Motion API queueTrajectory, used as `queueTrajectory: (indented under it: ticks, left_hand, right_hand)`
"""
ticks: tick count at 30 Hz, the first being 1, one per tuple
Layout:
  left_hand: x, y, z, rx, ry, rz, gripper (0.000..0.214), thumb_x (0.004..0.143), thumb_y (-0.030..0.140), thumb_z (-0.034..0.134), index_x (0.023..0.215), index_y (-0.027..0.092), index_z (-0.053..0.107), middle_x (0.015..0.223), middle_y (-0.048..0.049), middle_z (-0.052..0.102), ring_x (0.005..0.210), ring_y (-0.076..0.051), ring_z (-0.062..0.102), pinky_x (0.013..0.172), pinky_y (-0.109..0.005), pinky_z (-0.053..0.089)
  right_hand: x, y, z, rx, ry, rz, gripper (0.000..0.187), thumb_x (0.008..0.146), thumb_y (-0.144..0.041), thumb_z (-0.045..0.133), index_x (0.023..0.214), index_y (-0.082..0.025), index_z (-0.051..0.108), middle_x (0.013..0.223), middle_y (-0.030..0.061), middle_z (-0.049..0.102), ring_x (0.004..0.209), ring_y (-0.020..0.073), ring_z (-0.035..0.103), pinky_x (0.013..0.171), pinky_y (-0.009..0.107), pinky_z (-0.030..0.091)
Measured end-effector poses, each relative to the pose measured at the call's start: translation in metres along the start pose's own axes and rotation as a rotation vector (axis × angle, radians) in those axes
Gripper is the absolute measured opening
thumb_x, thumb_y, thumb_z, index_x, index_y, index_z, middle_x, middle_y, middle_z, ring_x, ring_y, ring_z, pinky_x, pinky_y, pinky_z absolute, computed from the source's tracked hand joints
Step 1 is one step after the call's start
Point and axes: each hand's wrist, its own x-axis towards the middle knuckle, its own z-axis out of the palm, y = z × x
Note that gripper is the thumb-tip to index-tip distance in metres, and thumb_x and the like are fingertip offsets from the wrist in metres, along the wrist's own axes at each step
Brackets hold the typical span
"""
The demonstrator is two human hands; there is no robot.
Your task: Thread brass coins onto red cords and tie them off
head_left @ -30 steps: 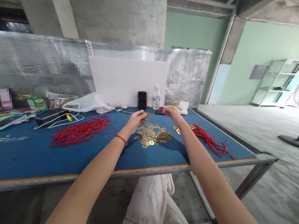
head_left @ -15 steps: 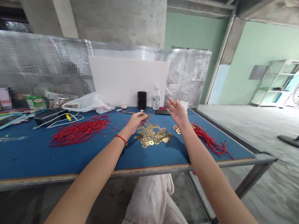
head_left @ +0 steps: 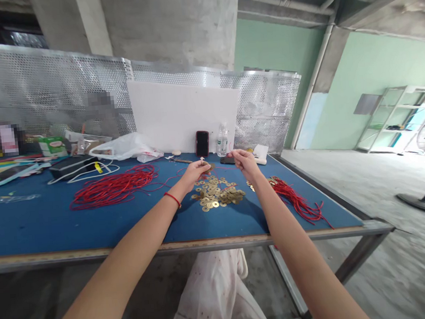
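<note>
My left hand (head_left: 194, 171) is pinched shut on a brass coin with a thin red cord through it, held just above a heap of brass coins (head_left: 217, 193) on the blue table (head_left: 35, 224). My right hand (head_left: 243, 163) is closed on the other end of that red cord (head_left: 219, 169), a little to the right at the same height. A loose bundle of red cords (head_left: 114, 187) lies to the left. More red cords with coins (head_left: 293, 197) lie to the right, near the table's edge.
A dark phone (head_left: 202, 142) and a water bottle (head_left: 221, 140) stand against a white board (head_left: 182, 115) at the back. A white plastic bag (head_left: 125, 146), cables and boxes crowd the back left. A fan stand (head_left: 424, 195) is on the floor at right.
My right hand opened and rose away to the right half a second ago, then came back in and closed on the cord. The left hand has stayed put.
</note>
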Motion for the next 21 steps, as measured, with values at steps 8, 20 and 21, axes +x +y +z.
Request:
queueTrajectory:
  ticks: [8, 20, 21]
  left_hand:
    - [-0.001, 0.001, 0.0, 0.02, -0.054, 0.009, 0.03, 0.066, 0.037, 0.074, 0.078, 0.015, 0.058, 0.072, -0.0009, 0.061, 0.058, -0.009, 0.055, 0.053, -0.02, 0.041]
    - [-0.003, 0.002, 0.001, 0.024, -0.068, 0.017, 0.029, 0.067, 0.036, 0.073, 0.08, 0.015, 0.058, 0.073, -0.0001, 0.061, 0.059, -0.009, 0.054, 0.054, -0.02, 0.041]
    - [-0.002, 0.002, 0.001, 0.023, -0.07, 0.017, 0.03, 0.067, 0.037, 0.073, 0.081, 0.015, 0.058, 0.073, 0.0, 0.061, 0.06, -0.009, 0.054, 0.054, -0.02, 0.041]
  right_hand:
    - [-0.01, 0.009, 0.018, -0.186, -0.24, 0.054, 0.036, 0.066, -0.034, 0.069, 0.097, -0.016, 0.064, 0.077, 0.0033, 0.07, 0.063, 0.0121, 0.057, 0.057, 0.023, 0.042]
    - [-0.011, 0.01, 0.02, -0.277, -0.19, 0.112, 0.021, 0.07, -0.031, 0.063, 0.082, -0.014, 0.063, 0.073, 0.0041, 0.066, 0.059, 0.0106, 0.052, 0.052, 0.022, 0.037]
    - [-0.011, 0.01, 0.02, -0.271, -0.187, 0.124, 0.021, 0.069, -0.031, 0.063, 0.082, -0.014, 0.063, 0.073, 0.004, 0.066, 0.057, 0.0098, 0.05, 0.051, 0.022, 0.035]
